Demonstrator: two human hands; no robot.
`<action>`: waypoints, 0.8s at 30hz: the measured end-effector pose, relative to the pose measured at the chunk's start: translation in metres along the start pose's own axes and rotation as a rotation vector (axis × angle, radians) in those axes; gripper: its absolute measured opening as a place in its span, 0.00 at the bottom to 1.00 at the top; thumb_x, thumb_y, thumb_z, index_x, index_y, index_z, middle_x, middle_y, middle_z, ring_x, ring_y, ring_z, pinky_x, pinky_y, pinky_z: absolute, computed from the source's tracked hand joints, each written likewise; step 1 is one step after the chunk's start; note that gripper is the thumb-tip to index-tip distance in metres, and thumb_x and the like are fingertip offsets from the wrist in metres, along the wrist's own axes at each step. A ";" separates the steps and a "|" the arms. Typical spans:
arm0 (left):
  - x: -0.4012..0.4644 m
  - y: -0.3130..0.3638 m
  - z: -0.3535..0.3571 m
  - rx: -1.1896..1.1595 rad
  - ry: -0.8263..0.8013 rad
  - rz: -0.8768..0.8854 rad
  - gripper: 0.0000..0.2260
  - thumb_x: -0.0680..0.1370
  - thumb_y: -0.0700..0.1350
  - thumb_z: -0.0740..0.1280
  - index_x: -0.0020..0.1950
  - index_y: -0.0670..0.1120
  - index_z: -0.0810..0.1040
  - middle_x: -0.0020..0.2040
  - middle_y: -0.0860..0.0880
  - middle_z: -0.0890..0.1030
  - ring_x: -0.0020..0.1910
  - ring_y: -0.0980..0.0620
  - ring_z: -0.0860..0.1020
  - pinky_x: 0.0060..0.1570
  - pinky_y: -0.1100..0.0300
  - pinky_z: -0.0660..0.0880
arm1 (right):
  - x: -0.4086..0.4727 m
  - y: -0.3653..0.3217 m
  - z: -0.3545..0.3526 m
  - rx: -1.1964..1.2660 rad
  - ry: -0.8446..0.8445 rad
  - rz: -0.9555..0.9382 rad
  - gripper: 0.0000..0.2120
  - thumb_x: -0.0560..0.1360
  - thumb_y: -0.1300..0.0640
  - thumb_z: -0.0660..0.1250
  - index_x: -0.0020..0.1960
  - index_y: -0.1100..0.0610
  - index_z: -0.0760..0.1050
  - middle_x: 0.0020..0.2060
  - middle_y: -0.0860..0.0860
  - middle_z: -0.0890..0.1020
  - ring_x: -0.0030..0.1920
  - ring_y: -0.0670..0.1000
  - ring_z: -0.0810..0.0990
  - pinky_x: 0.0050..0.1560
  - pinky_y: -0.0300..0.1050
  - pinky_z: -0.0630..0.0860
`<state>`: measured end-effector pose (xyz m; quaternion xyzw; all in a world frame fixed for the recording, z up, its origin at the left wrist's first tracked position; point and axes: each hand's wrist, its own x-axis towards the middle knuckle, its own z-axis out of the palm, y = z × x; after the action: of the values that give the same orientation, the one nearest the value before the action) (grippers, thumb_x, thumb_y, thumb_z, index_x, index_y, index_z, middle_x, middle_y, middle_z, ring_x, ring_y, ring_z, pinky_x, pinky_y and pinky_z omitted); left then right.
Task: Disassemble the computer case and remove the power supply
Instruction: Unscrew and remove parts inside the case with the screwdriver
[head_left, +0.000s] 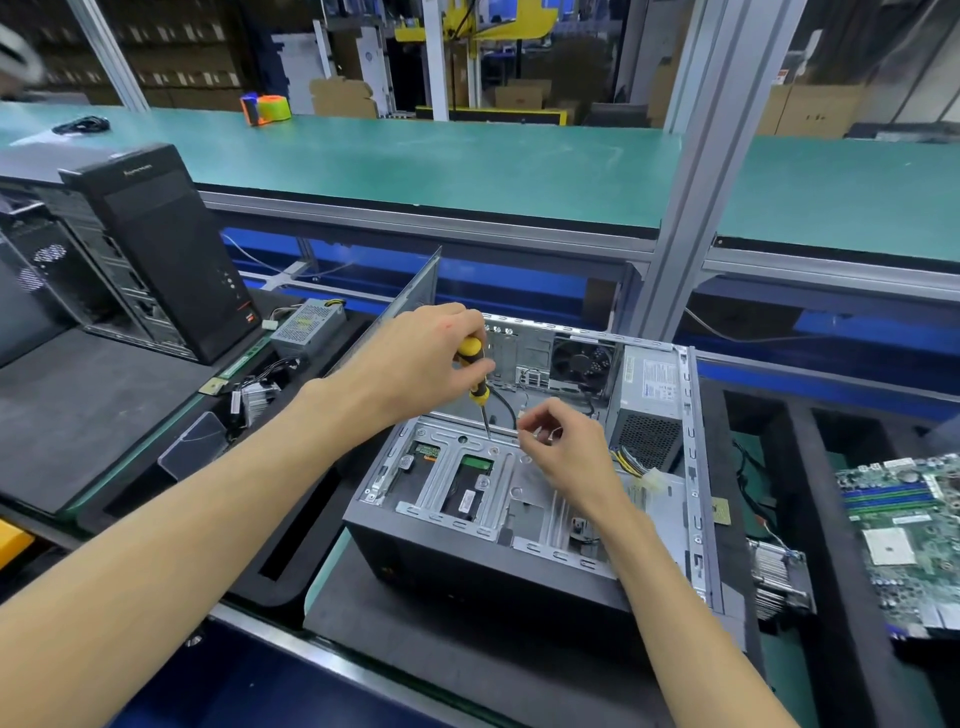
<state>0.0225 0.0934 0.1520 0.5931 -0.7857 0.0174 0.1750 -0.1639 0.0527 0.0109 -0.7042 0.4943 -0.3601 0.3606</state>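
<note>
left hand (415, 358) grip: ribbed yellow-black screwdriver (475, 379) | right hand (566, 452) grip: narrow pinch, contents unclear | stamped-steel case (691, 467) open

Computer case (467, 561): black, lying on its side on the desk (395, 644), side panel off, bare metal interior facing up. Power supply (652, 400): grey box with mesh vent, seated in far right corner, yellow-black leads (631, 465) trailing from it.
</note>
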 end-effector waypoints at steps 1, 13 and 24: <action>0.000 -0.001 0.000 -0.006 0.003 0.001 0.09 0.79 0.52 0.68 0.50 0.47 0.77 0.44 0.52 0.77 0.43 0.50 0.75 0.48 0.51 0.75 | -0.001 0.001 -0.002 -0.020 -0.021 -0.007 0.06 0.76 0.63 0.72 0.49 0.53 0.82 0.41 0.47 0.83 0.38 0.44 0.78 0.44 0.37 0.78; 0.001 0.002 0.006 -0.030 -0.001 0.040 0.08 0.79 0.51 0.69 0.49 0.47 0.77 0.43 0.53 0.75 0.41 0.52 0.72 0.45 0.52 0.75 | -0.013 0.007 -0.020 -0.312 -0.199 0.012 0.05 0.73 0.58 0.75 0.44 0.47 0.84 0.40 0.44 0.84 0.40 0.38 0.78 0.39 0.23 0.69; 0.001 0.003 0.005 -0.037 0.001 0.031 0.09 0.78 0.53 0.69 0.50 0.48 0.78 0.45 0.53 0.77 0.43 0.51 0.73 0.47 0.52 0.75 | -0.015 0.002 -0.023 -0.315 -0.255 0.033 0.05 0.74 0.58 0.73 0.46 0.50 0.86 0.37 0.40 0.82 0.37 0.32 0.77 0.38 0.21 0.68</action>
<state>0.0177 0.0922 0.1479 0.5777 -0.7948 0.0059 0.1860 -0.1882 0.0635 0.0183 -0.7837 0.5060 -0.1803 0.3117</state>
